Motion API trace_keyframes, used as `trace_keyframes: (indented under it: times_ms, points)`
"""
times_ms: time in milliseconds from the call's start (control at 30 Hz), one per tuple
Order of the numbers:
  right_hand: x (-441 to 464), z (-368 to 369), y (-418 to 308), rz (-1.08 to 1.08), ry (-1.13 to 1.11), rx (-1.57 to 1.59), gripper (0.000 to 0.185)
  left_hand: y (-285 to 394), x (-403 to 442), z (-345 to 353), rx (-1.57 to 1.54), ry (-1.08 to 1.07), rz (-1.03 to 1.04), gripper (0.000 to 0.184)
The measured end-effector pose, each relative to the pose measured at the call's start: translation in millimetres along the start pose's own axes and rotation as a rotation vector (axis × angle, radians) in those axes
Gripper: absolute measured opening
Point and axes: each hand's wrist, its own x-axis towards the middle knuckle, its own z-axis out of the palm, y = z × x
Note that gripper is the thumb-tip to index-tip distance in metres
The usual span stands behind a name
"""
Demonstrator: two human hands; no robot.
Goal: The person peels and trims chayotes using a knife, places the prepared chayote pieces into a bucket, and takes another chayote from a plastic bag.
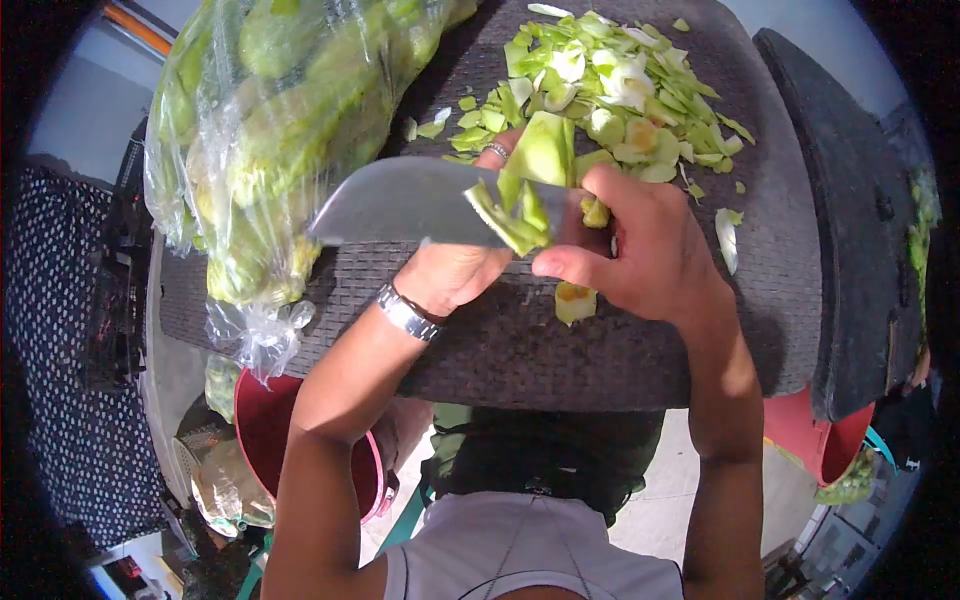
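1. Plastic bag (290,130) of green vegetables lies on the desk (740,330).
2. Left hand (462,268), partly behind the knife (390,200), curls around a green vegetable (543,150).
3. Cut slivers (520,215) cling to the blade.
4. Right hand (645,240) grips the knife's handle.
5. Peelings (630,90) lie heaped beyond.

Knife (400,200): broad grey metal blade with a curved end, held in the right hand (650,235), blade extending toward the left forearm, broad face visible, above the surface (520,360); handle largely hidden by the fingers. Green produce piece (543,148): pale to bright green, flat cut faces, partly hidden behind the blade, held in the left hand (455,272); exact kind cannot be determined. Cut green strips (515,215): several, pale-edged, overlapping, lying against the blade near the handle
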Motion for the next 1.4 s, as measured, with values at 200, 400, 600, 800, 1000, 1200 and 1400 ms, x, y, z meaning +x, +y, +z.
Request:
trace_keyframes:
  times_ms: [200, 400, 600, 800, 1000, 1200, 1400]
  points:
    - [-0.3, -1.7, -0.4, 0.007, 0.039, -0.069, 0.050, 3.9, -13.3, 8.5, 0.202, -0.083, 0.149, 0.093]
    - [4.4, -24.2, 19.3, 0.076, 0.125, -0.160, 0.058, 16.3, -5.5, -8.1, -0.066, -0.138, -0.080, 0.092]
    - [8.1, -48.0, 42.1, 0.239, 0.209, -0.271, 0.054, 18.1, 1.0, 8.3, -0.056, -0.225, 0.007, 0.083]
    - [9.9, -21.1, 14.4, 0.646, 0.013, 0.542, 0.060, 15.7, 6.1, 6.9, -0.028, 0.027, -0.076, 0.069]
    - [-0.6, 21.1, -2.6, 0.084, 0.017, -0.172, 0.068, 11.9, 10.5, -3.1, -0.291, 0.216, -0.092, 0.054]
    - [-6.1, 35.5, 0.9, -0.035, 0.010, -0.256, 0.077, 12.1, 5.6, 10.8, -0.278, 0.282, -0.072, 0.051]
    - [-3.7, 33.6, -0.2, -0.042, 0.024, -0.241, 0.067, 12.1, 4.4, 11.9, -0.283, 0.314, -0.079, 0.048]
